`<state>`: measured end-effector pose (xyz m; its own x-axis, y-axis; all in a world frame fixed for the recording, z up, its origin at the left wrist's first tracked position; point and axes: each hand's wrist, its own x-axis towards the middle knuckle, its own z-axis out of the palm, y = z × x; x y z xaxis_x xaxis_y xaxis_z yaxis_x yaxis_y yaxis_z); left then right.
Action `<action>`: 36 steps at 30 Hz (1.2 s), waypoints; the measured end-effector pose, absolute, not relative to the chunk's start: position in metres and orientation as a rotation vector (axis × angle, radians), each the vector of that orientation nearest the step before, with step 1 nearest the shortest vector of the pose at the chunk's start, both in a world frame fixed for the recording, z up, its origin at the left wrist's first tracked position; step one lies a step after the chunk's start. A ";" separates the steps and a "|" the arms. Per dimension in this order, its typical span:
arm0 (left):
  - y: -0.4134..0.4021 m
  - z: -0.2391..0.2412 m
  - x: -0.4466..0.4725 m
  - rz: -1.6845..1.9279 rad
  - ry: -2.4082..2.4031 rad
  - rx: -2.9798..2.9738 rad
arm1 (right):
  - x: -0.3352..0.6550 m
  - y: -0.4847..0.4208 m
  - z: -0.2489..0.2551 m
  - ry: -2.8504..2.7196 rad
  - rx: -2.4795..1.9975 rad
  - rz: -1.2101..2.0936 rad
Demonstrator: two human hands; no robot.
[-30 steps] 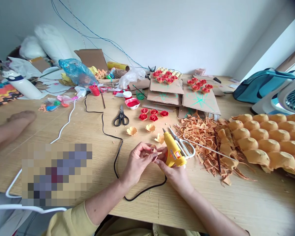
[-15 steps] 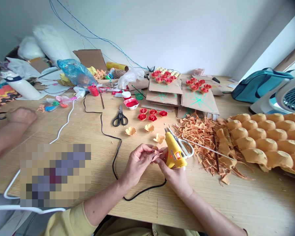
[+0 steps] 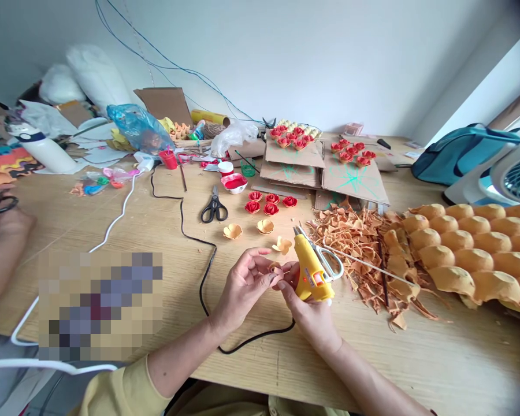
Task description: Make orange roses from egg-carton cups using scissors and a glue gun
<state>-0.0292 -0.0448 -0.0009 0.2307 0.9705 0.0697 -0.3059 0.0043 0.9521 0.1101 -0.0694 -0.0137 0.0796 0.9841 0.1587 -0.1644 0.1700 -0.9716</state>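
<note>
My left hand (image 3: pixel 245 289) pinches a small curled brown egg-carton petal (image 3: pixel 275 268) between thumb and fingers. My right hand (image 3: pixel 308 315) is wrapped round a yellow glue gun (image 3: pixel 307 267), its nozzle pointing up and away from me. The right thumb and fingertips also meet the petal, though how firmly they grip it I cannot tell. Just beyond my fingers lie an orange cut-out flower (image 3: pixel 281 245) and two orange cups shaped like flowers, one on the left (image 3: pixel 233 231) and one farther back (image 3: pixel 265 226). White-handled scissors (image 3: pixel 330 263) rest right behind the glue gun.
Black scissors (image 3: pixel 214 207), a bowl of red paint (image 3: pixel 234 184) and several red roses (image 3: pixel 271 208) lie ahead. Carton scraps (image 3: pixel 351 245) and egg trays (image 3: pixel 463 248) fill the right side. A black cord (image 3: pixel 205 266) crosses the table. Another person's hand (image 3: pixel 13 228) holds scissors at left.
My left index finger has lifted away from the petal, which shows more. The glue gun has shifted slightly right. The other person's hand has drawn back leftward with the scissors.
</note>
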 end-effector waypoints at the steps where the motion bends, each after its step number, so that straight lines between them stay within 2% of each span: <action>1: -0.045 0.000 -0.030 1.176 0.792 1.113 | 0.110 -0.070 -0.014 -1.107 -0.992 1.120; 7: -0.047 -0.001 -0.031 1.091 0.723 1.132 | 0.115 -0.071 -0.009 -1.123 -0.975 1.106; 23: -0.049 -0.003 -0.033 1.327 0.879 1.788 | 0.117 -0.071 -0.004 -1.070 -0.913 1.195; 36: -0.047 0.000 -0.033 1.348 0.834 1.815 | 0.120 -0.071 -0.012 -1.102 -0.901 1.178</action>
